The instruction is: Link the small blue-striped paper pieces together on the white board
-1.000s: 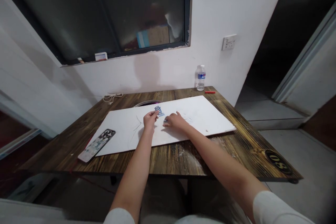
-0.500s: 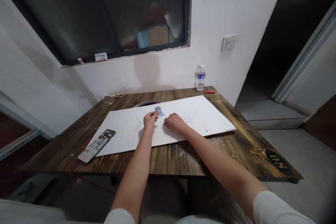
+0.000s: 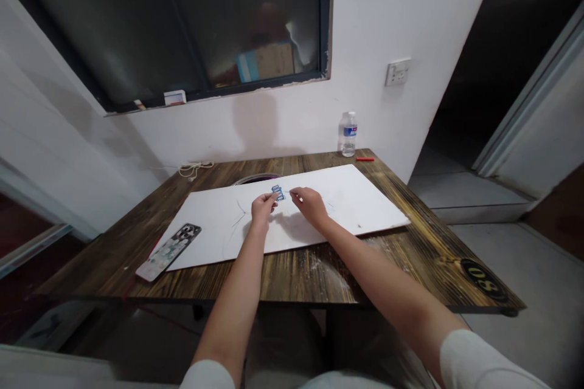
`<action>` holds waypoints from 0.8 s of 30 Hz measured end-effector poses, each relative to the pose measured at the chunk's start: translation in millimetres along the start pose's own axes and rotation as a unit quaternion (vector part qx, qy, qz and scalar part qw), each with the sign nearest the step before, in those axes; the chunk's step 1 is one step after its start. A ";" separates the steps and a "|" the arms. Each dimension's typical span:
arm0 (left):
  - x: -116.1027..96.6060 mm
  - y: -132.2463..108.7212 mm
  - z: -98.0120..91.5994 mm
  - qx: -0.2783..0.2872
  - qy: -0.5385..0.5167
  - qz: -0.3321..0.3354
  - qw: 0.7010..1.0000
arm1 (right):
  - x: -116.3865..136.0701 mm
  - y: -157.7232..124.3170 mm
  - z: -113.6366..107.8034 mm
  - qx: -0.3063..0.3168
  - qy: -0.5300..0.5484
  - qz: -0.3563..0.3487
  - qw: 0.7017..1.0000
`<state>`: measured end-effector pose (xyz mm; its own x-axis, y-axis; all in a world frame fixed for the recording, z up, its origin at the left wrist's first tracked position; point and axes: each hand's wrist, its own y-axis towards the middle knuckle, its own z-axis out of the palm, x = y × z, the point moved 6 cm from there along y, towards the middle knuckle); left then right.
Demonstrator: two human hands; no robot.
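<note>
Left hand (image 3: 263,208) closed in a pinch, thumb and fingertips on a small cluster of blue-and-white cut pieces (image 3: 278,192); material looks like thin paper or card, too small to confirm. Narrow pinch appears suited to so flat and light an item. Right hand (image 3: 309,206) loosely curled, holding nothing visible, fingertips just beside the cluster on its far side from the left hand. Smooth, matte white board (image 3: 351,194) lies under both hands, with faint drawn lines (image 3: 239,219) just beyond the left hand. Rough-grained, dark wooden table (image 3: 292,279) extends nearer the body. Phone (image 3: 168,252) in a glossy patterned case lies well left of the left hand, partly against the board's edge.
</note>
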<state>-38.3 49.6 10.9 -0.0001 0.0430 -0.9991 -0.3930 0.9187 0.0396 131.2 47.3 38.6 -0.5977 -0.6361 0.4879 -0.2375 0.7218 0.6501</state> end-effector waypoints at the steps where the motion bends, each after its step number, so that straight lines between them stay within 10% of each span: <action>1: 0.7 -0.3 0.7 0.005 0.003 -0.005 1.000 | 0.5 -0.4 -1.5 -0.018 0.018 -0.005 1.000; 24: 0.0 -4.6 11.9 0.081 -0.041 -0.029 0.995 | 10.2 -0.9 7.6 0.008 -0.022 -0.114 0.993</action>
<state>-25.5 50.0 10.8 0.0956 0.0133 -0.9953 -0.2360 0.9717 -0.0097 119.5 42.3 38.6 -0.5597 -0.7713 0.3032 -0.3819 0.5647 0.7316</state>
